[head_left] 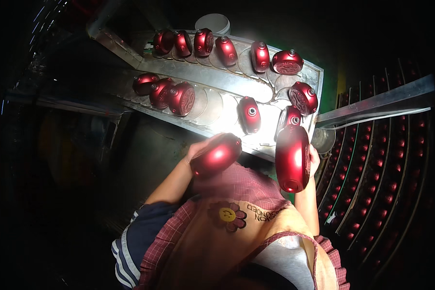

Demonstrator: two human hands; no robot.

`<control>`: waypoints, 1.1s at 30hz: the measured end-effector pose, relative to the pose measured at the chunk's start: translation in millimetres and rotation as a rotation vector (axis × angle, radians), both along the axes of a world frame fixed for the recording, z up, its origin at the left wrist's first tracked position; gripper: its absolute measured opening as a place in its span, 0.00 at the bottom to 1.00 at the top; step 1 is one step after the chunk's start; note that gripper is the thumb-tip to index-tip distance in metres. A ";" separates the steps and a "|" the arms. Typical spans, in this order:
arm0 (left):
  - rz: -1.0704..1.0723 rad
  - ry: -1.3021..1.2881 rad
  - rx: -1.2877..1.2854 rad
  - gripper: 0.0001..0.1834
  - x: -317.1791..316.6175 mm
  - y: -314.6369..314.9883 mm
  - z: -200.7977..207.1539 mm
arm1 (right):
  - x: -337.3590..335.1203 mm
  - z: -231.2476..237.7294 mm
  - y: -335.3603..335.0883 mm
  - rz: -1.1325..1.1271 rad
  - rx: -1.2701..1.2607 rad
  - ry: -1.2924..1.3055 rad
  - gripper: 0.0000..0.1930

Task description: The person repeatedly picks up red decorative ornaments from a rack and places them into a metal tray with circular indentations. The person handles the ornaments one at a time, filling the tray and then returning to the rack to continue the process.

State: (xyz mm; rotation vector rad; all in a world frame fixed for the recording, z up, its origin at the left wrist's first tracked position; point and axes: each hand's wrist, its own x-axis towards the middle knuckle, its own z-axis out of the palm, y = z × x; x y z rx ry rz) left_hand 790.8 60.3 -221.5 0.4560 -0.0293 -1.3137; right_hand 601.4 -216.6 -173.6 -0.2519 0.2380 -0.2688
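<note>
My left hand (pixel 194 149) is wrapped around a glossy red bottle (pixel 218 155), flattened and round-bodied, tilted in front of my apron. In my right hand (pixel 314 162) is a second red bottle (pixel 292 157); its broad body hides most of the fingers. Both bottles are held apart, just off the near edge of a metal conveyor (pixel 210 104). Closest to them on the conveyor stand a red bottle (pixel 250 115) with its neck opening toward me and another red bottle (pixel 290 117), partly covered by the one in my right hand.
Several more red bottles (pixel 225 51) line the conveyor's far lane, and a cluster (pixel 181 98) stands on its near lane at left. A white bucket (pixel 212 23) is behind. At right, a metal bar (pixel 382 99) juts out above long rows of red bottles (pixel 367 200).
</note>
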 end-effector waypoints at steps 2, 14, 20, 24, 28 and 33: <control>0.013 -0.102 -0.019 0.37 51.7 30.1 1.6 | 45.6 12.9 19.9 -0.050 -0.317 0.198 0.30; 0.734 -0.780 0.444 0.32 270.9 174.9 74.0 | 173.8 -66.0 68.4 -0.150 -1.812 0.724 0.28; 0.978 -1.279 1.255 0.35 319.1 203.8 54.5 | 159.5 -79.6 56.0 -0.041 -1.974 0.864 0.32; 0.905 -1.583 1.428 0.36 344.9 188.0 -24.5 | 147.6 -69.9 54.6 0.057 -2.026 0.911 0.34; 0.729 -1.723 1.457 0.33 345.2 164.2 -79.5 | 147.8 -70.4 60.6 0.031 -1.993 1.029 0.33; 0.740 -1.797 1.362 0.32 327.5 142.9 -106.5 | 131.3 -69.2 64.5 -0.173 -1.803 1.143 0.33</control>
